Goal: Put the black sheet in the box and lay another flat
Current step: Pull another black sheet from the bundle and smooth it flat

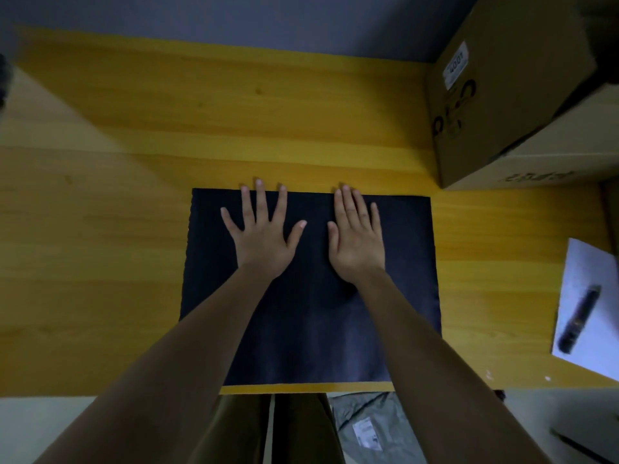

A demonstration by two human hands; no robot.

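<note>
While both hands press palm-down on it, the flat rectangular black sheet (311, 286) lies spread on the yellow wood-grain table (134, 202), its near edge just short of the table's near edge.

Left hand (263, 232): flat and empty, fingers splayed wide, fingertips at the sheet's far edge, the middle one reaching just past it onto the wood.

Right hand (356, 237): flat and empty, fingers held close together, tips at the same far edge. The two hands lie side by side on the far half of the sheet, near each other but not touching; neither grips anything.

Brown cardboard box (495, 105): stands on the table at far right, beyond the sheet's far right corner and apart from it; black printing and a small white label on the side facing the sheet. Its opening cannot be made out.

White paper sheet (582, 309): lies at the table's right edge, well apart from the black sheet, carrying a dark slim pen-like object (577, 319), blurred.

Grey plastic mailing bag (363, 426): on the floor below the table's near edge, with a white label.
</note>
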